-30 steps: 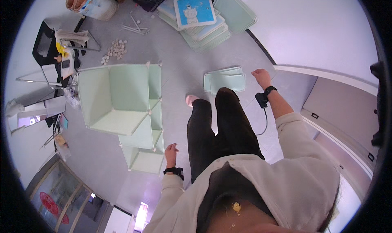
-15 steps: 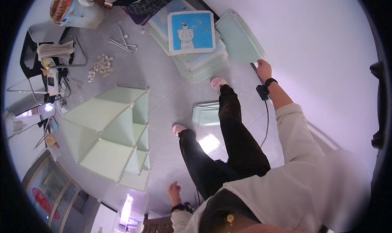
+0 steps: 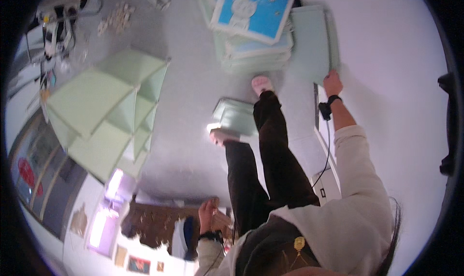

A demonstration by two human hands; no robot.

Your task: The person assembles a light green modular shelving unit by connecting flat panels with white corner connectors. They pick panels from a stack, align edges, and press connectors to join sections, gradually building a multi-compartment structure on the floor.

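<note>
At the wall on the right, my right hand [image 3: 333, 84] has its fingers closed on the near corner of a pale green panel [image 3: 309, 44], one of several leaning there in a stack. My left hand [image 3: 206, 216] hangs free at the lower middle, its fingers loosely apart with nothing visible in them. Beside the leaning panels lies a pile of panels [image 3: 256, 56]. On top of it is a square panel [image 3: 251, 12] with a white cat drawn on blue. Blur softens the fingers of both hands.
A pale green cube shelf [image 3: 104, 97] stands on the floor at left. Smaller green panels [image 3: 237, 116] lie by my feet. White connectors [image 3: 117, 19] are heaped at upper left. A black cable [image 3: 328, 140] trails from my right wrist. Brown furniture [image 3: 154, 223] stands at the bottom.
My view has shifted, so the shelf and panel pile sit higher in the picture. My right hand stays at the leaning panels' corner. Brown furniture now shows more fully beside my left hand.
</note>
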